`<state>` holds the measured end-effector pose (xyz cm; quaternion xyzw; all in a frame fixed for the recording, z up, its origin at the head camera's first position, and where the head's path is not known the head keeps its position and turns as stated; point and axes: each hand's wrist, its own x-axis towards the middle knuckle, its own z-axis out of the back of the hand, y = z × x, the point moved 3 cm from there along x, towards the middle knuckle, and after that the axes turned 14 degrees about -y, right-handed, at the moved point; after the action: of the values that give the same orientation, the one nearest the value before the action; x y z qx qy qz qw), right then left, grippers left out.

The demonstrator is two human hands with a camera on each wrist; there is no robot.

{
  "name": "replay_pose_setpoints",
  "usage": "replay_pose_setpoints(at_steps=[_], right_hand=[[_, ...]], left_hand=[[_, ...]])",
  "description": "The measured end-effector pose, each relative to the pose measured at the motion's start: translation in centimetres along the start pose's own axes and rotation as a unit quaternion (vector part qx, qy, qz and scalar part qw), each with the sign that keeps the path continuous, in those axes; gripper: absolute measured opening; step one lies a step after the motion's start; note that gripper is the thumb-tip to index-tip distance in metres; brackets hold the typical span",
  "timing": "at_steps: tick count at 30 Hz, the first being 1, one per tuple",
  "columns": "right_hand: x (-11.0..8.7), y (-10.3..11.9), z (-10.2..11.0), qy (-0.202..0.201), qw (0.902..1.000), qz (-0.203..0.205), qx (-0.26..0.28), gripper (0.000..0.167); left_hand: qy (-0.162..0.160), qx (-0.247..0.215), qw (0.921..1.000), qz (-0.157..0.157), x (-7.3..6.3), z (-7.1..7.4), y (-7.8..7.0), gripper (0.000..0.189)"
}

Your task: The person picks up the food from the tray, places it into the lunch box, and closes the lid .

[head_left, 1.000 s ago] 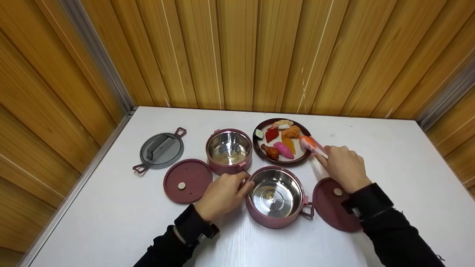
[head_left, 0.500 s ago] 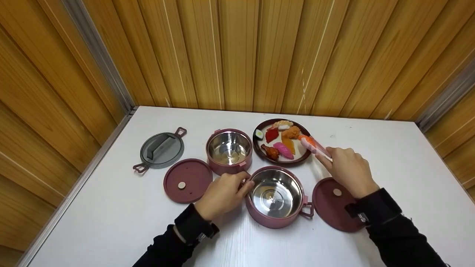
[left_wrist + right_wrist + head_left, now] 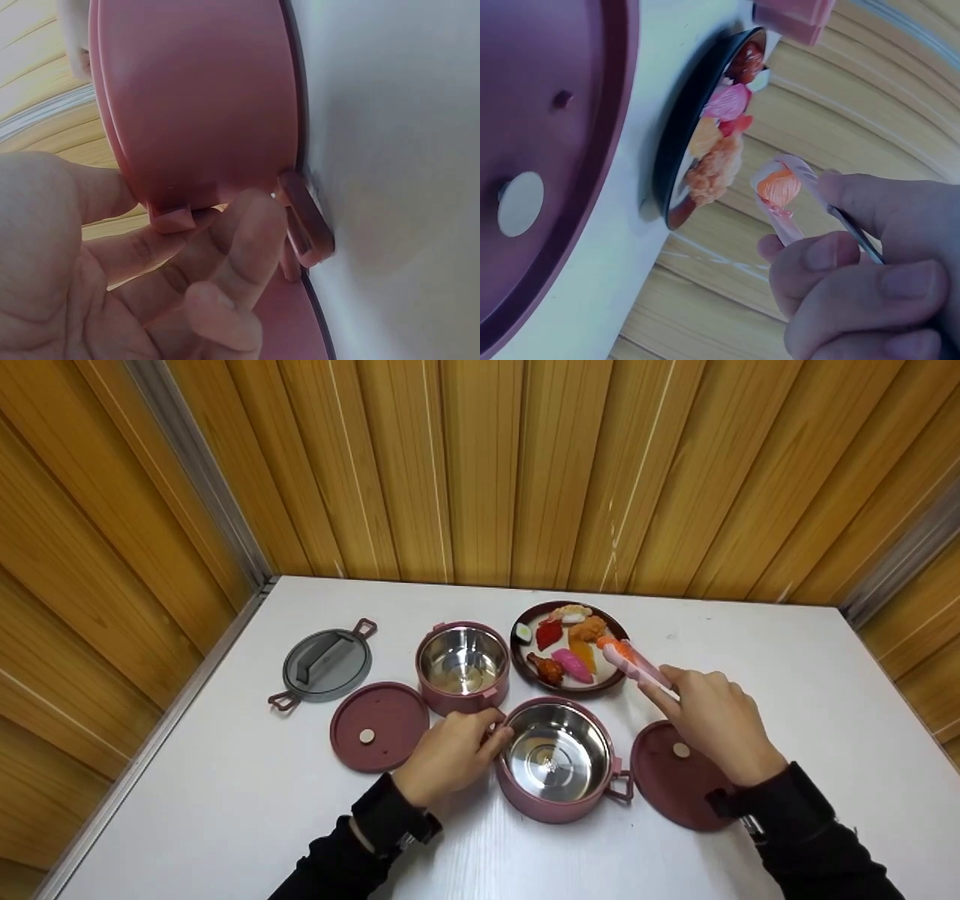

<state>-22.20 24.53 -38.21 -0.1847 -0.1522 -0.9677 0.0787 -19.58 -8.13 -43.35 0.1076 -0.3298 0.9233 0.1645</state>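
Observation:
My left hand (image 3: pixel 454 754) grips the left edge of the nearer mauve pot (image 3: pixel 551 810), which has a steel lining and stands upright. In the left wrist view its fingers are around a small clip (image 3: pixel 174 220) on the pot's rim. My right hand (image 3: pixel 716 716) holds pink tongs (image 3: pixel 641 669) with curled fingers. Between the tong tips is an orange piece of toy food (image 3: pixel 778 187), partly hidden by the tongs. They hang in the air by the right edge of the dark-rimmed plate (image 3: pixel 516 660). On it lie toy foods, including a drumstick (image 3: pixel 547 667) and pink sushi (image 3: pixel 573 664).
Behind the gripped pot stands a second, smaller-looking mauve pot (image 3: pixel 465 703). A maroon lid (image 3: pixel 386 712) lies left of the pots, another maroon lid (image 3: pixel 667 780) under my right forearm. A grey lid with handle (image 3: pixel 337 679) sits far left. Wood-patterned walls (image 3: pixel 480 472) bound the table.
My right hand has drawn slightly back and to the right, with the tongs and the orange food shifting a little nearer. My left hand and the pot have stayed put.

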Motion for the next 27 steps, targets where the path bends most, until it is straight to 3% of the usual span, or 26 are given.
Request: replay_pose_setpoints(at_steps=[14, 27], right_hand=[[-2.6, 2.3, 1.7, 0.007, 0.9992, 0.014, 0.037, 0.04], [-4.6, 5.2, 1.9, 0.05, 0.9965, 0.045, 0.05, 0.046]], left_hand=[[-0.004, -0.004, 0.9999, -0.01, -0.1, 0.1, -0.1, 0.022], [0.0, -0.003, 1.0, -0.007, -0.1, 0.0, 0.0, 0.024]])
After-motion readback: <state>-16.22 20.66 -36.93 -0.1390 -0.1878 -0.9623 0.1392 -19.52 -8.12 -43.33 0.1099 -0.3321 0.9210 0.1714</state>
